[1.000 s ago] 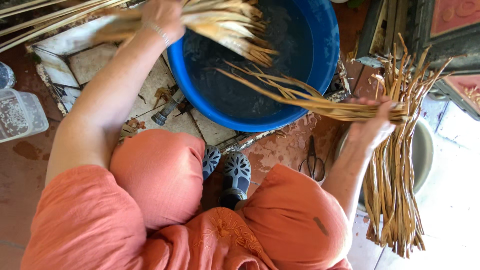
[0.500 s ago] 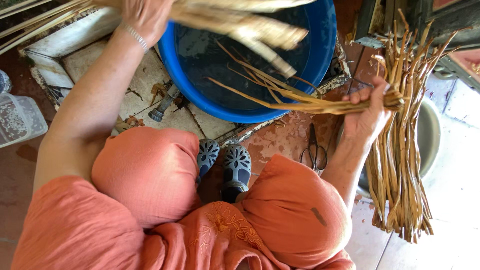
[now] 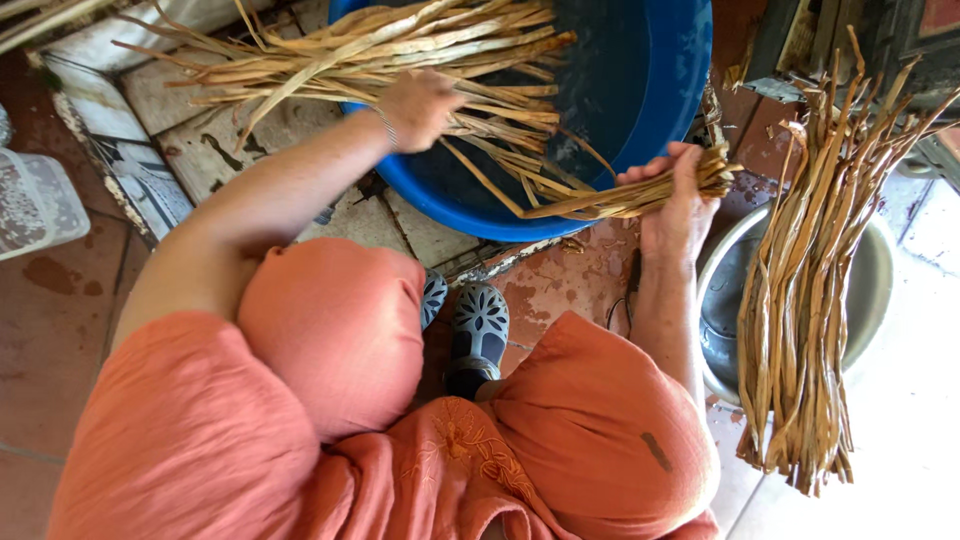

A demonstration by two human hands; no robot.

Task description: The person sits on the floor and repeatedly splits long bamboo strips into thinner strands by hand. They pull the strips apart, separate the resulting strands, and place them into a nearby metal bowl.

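Observation:
My left hand grips a thick bundle of long dried straw strips that lies across the rim of a big blue tub. My right hand is closed around the ends of a smaller bunch of strips at the tub's near right rim, their far ends reaching into the tub toward the left bundle. A separate sheaf of dried strips lies to the right across a grey metal bowl. I sit in orange clothes, knees apart.
My grey perforated shoes rest on reddish floor tiles below the tub. Scissors lie on the floor by my right wrist. A translucent plastic container stands at the left. Worn stone slabs lie beside the tub.
My right hand has let the big sheaf rest on the grey bowl and moved left to the tub with a smaller bunch. My left hand and its bundle have shifted right over the tub.

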